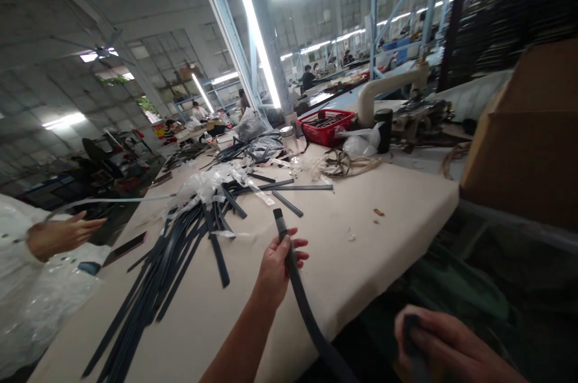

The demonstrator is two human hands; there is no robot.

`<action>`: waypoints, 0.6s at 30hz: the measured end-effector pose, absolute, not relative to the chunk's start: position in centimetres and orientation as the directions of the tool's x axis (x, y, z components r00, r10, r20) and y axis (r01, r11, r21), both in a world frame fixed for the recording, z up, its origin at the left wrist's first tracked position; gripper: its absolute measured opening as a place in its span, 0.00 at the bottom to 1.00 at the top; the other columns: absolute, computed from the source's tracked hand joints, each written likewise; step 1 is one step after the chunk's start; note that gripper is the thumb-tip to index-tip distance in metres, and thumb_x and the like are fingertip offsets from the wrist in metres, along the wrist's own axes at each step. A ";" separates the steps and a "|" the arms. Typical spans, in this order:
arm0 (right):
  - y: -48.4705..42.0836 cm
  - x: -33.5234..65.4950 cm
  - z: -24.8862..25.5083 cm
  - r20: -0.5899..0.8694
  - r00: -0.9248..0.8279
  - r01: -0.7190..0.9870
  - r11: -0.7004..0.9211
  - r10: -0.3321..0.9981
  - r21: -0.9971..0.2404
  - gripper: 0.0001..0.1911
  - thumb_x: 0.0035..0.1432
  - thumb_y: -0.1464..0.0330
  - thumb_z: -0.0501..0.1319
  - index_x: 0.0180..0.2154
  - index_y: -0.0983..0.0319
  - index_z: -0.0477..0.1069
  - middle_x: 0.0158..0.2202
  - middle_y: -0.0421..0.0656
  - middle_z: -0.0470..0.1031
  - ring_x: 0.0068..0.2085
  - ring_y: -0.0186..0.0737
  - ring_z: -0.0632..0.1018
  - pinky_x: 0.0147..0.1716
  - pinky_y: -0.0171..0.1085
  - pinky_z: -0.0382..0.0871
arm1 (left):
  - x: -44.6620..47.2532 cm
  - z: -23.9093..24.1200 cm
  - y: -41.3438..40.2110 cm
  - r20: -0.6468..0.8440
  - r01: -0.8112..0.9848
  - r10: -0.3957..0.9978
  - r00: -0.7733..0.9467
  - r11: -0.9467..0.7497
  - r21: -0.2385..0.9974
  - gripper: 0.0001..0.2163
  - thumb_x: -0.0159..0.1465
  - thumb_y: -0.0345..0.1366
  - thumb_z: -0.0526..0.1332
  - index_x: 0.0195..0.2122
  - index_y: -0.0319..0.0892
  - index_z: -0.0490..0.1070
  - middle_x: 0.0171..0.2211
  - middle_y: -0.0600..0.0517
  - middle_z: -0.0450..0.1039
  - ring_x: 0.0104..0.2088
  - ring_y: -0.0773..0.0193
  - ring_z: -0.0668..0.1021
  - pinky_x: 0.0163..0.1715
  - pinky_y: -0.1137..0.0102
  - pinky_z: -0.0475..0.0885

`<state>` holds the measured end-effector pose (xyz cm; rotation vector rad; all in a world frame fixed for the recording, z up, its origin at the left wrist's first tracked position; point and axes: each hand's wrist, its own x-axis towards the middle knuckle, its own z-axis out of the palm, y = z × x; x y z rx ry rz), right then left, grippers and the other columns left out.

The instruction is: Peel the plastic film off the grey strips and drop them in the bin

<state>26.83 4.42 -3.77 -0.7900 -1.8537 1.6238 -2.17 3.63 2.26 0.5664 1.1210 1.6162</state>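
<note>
- strip (pixel 298 295), long and dark, is up over the table (pixel 374 226) and runs down past its near edge.
- left hand (pixel 277 262) pinches the strip near its top end, thumb in front; the other fingers poke out past its side.
- the top end points up and away — a lighter gray band sits just under the tip.
- right hand (pixel 445 341) is low, off the table, and curled tight around a dark piece (pixel 412 335); it is blurry, so i can't tell if that is the same strip.
- a big heap of dark strips (pixel 149 292) lies on the left of the table, with clear plastic (pixel 205 183) over its far end.
- 1 hand of another person (pixel 65 235) is at the far left.
- farther back sits a red basket (pixel 316 135) — with dark bits in it.
</note>
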 end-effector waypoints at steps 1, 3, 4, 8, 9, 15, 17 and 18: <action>5.0 25.7 -2.3 -0.011 -0.722 0.039 0.024 0.692 -0.999 0.22 0.65 0.51 0.55 0.35 0.61 0.76 0.30 0.44 0.76 0.30 0.39 0.77 0.29 0.34 0.73 | -1.8 2.6 3.3 -0.146 -0.467 0.936 -0.321 -0.022 0.884 0.17 0.64 0.38 0.64 0.51 0.36 0.68 0.33 0.44 0.79 0.24 0.66 0.79 0.21 0.77 0.70; 6.4 23.2 0.1 0.031 -0.795 -0.031 0.011 0.606 -0.999 0.22 0.65 0.52 0.56 0.38 0.63 0.77 0.32 0.45 0.76 0.33 0.39 0.77 0.32 0.34 0.72 | -2.2 3.5 3.7 -0.183 -0.524 0.926 -0.330 -0.019 0.852 0.16 0.65 0.36 0.62 0.52 0.37 0.68 0.33 0.45 0.79 0.21 0.66 0.78 0.18 0.77 0.69; 7.0 21.9 0.9 0.041 -0.816 -0.057 -0.009 0.577 -0.998 0.23 0.65 0.51 0.57 0.40 0.64 0.77 0.32 0.45 0.76 0.34 0.39 0.77 0.33 0.34 0.71 | -2.8 4.1 4.3 -0.232 -0.576 0.905 -0.357 -0.017 0.817 0.13 0.67 0.33 0.59 0.52 0.38 0.68 0.32 0.46 0.78 0.20 0.68 0.77 0.17 0.78 0.69; 7.7 17.8 1.5 0.012 -0.876 -0.096 -0.151 0.483 -0.984 0.23 0.61 0.50 0.61 0.38 0.65 0.74 0.36 0.46 0.78 0.31 0.37 0.78 0.29 0.32 0.70 | -6.3 5.5 7.3 -0.419 -0.710 0.796 -0.438 -0.020 0.704 0.12 0.70 0.23 0.45 0.42 0.35 0.68 0.23 0.53 0.72 0.17 0.75 0.72 0.15 0.84 0.66; 7.4 17.3 1.3 -0.001 -0.887 -0.098 -0.189 0.463 -0.977 0.23 0.61 0.50 0.62 0.37 0.65 0.74 0.36 0.46 0.79 0.30 0.36 0.78 0.28 0.31 0.70 | -6.9 5.5 7.5 -0.430 -0.711 0.794 -0.431 -0.005 0.703 0.12 0.70 0.22 0.45 0.40 0.34 0.68 0.24 0.53 0.72 0.17 0.75 0.73 0.16 0.84 0.67; 6.1 16.9 0.1 -0.017 -0.877 -0.119 -0.251 0.481 -0.961 0.26 0.58 0.47 0.63 0.38 0.65 0.75 0.31 0.45 0.78 0.29 0.37 0.78 0.27 0.33 0.69 | -6.6 3.6 3.7 -0.372 -0.636 0.791 -0.486 -0.028 0.771 0.06 0.68 0.26 0.54 0.43 0.37 0.69 0.30 0.50 0.75 0.21 0.72 0.75 0.17 0.82 0.68; 6.7 16.6 0.5 0.015 -0.814 -0.158 -0.196 0.580 -0.968 0.26 0.59 0.47 0.62 0.41 0.64 0.76 0.34 0.46 0.78 0.35 0.42 0.79 0.33 0.37 0.71 | -5.4 3.0 2.1 -0.328 -0.575 0.826 -0.458 0.006 0.818 0.05 0.67 0.28 0.58 0.42 0.36 0.70 0.28 0.49 0.76 0.21 0.70 0.75 0.17 0.80 0.67; 7.0 16.4 0.9 0.053 -0.778 -0.188 -0.152 0.626 -0.970 0.25 0.59 0.48 0.62 0.41 0.64 0.77 0.36 0.47 0.78 0.40 0.45 0.78 0.39 0.39 0.71 | -4.6 2.8 1.4 -0.294 -0.534 0.861 -0.415 0.031 0.845 0.05 0.66 0.31 0.60 0.42 0.35 0.70 0.28 0.48 0.76 0.21 0.69 0.75 0.18 0.79 0.68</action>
